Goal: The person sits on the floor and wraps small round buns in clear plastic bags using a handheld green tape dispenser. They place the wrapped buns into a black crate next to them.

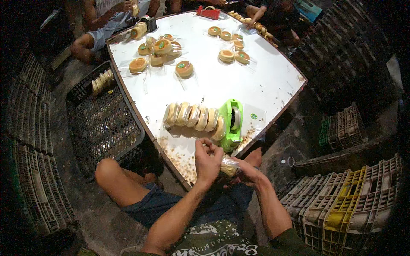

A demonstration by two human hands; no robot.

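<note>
Near the table's front corner, my right hand [247, 171] grips a bun in a clear bag [228, 166]. My left hand [207, 160] is beside it with fingers curled and pinched; what they hold, if anything, is hard to make out. Just beyond my hands stands a lime-green tape dispenser [226, 141]. Left of the dispenser, several bagged buns [188, 114] stand on edge in a row. A small green sticker [253, 116] lies right of it.
The white table [273, 85] carries bagged buns [184, 68] and a red dispenser [208, 13]. Co-workers [98, 25] sit at the far sides. A black crate [102, 123] is left; stacked crates [350, 196] flank the right. My bare knee [111, 175] is beside the table.
</note>
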